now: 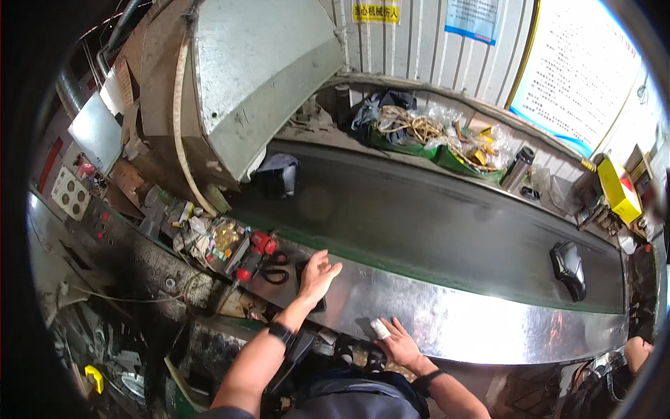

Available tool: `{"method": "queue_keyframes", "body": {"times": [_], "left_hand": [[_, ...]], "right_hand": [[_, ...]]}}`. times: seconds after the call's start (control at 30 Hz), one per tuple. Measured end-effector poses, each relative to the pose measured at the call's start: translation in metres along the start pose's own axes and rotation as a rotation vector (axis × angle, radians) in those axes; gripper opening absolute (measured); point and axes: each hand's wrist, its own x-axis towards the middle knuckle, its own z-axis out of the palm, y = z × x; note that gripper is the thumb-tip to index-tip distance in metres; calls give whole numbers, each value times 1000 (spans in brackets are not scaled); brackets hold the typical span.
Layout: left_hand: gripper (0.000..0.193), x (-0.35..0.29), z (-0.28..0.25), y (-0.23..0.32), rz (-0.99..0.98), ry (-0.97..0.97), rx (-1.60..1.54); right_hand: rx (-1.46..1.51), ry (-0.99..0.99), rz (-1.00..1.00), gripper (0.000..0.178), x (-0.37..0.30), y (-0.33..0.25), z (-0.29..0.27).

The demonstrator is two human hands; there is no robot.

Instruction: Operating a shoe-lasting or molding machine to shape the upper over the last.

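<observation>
My left hand [318,274] lies flat, fingers apart, on a dark flat object [304,288] resting on the shiny metal ledge [447,318] in front of the black conveyor belt [419,216]. My right hand [395,341] rests on the ledge's near edge, fingers spread, one finger wrapped in white tape; it holds nothing. A black bag-like item [277,174] sits on the belt at the mouth of the grey metal hood [265,77]. Another black item [568,268] lies on the belt at the right.
Red-handled scissors [269,260] and cluttered small items [209,241] lie left of my left hand. Green bins of rope and wrappers [426,136] and a metal flask [517,167] line the far side. A yellow box [618,188] sits at right. Another person's head [636,353] shows lower right.
</observation>
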Motion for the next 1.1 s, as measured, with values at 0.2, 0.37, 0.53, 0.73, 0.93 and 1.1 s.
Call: {"method": "queue_keyframes", "body": {"times": [0.2,0.37,0.53,0.73,0.93,1.1], "left_hand": [[44,213,-83,-21,91,-79,418],[116,316,-136,-14,117,95,812],[60,385,-134,10,60,-360,937],[28,392,-68,50,184,-521,328],[60,548,-122,-117,362,-44,430],[75,565,-111,-122,216,-15,519]], "right_hand": [[1022,434,845,43,-15,11,-24],[1137,718,1011,43,30,-4,-89],[1363,608,996,47,116,0,-101],[1466,512,1065,101,190,9,-79],[1366,742,1177,89,198,46,-31],[1402,712,1483,119,179,44,-48]]}}
